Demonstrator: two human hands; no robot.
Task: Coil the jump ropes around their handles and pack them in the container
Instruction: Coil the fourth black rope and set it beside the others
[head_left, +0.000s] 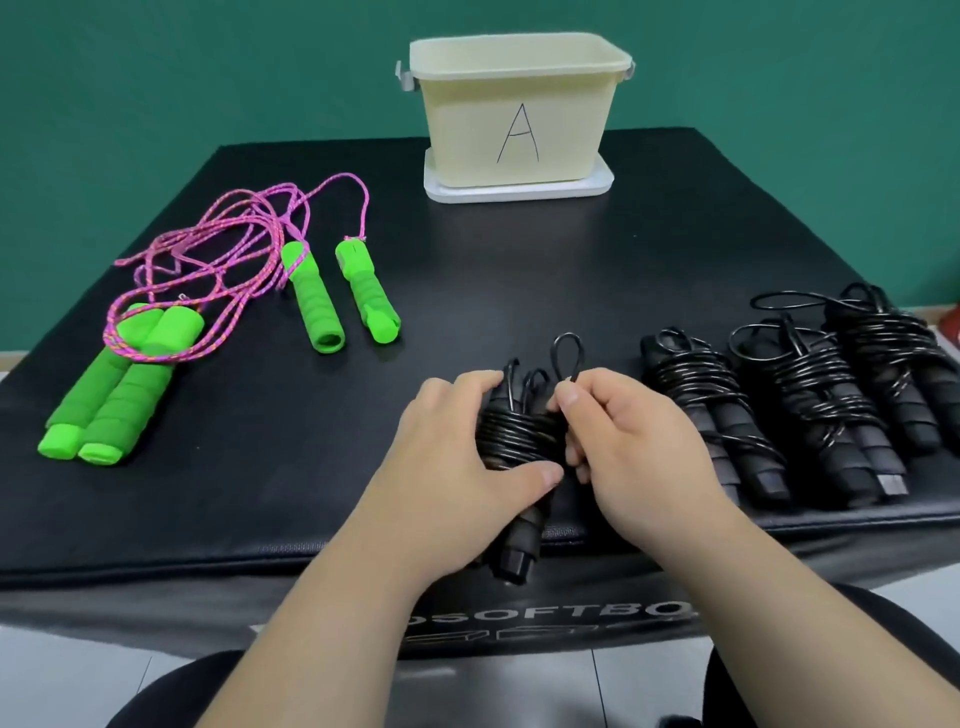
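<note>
Currently on black rope four: the black jump rope (519, 441) sits at the middle of the near edge of the black pad (519, 270), cord wound tight round its paired handles. Left hand (457, 457) wraps the bundle, thumb across the coils. Right hand (623, 441) pinches the cord just below the end loop (569, 358), which sticks up above the coils. Looks like the tuck/lock-off step, so this one is nearly coiled.

Done, as far as visible: three coiled black ropes (810, 410) lie side by side along the right edge, just beside the one in hand.

Left: two green-handled ropes. One handle pair (119, 395) is at the near-left corner, the other (337, 296) left of centre. Their pink cords (234, 228) are loose and overlapping toward the far-left corner.

Packing not started, I'd judge: the container (519, 130), marked "A", stands open at the far edge on a white lid (519, 192). No rope shows above its rim; can't see the bottom.
</note>
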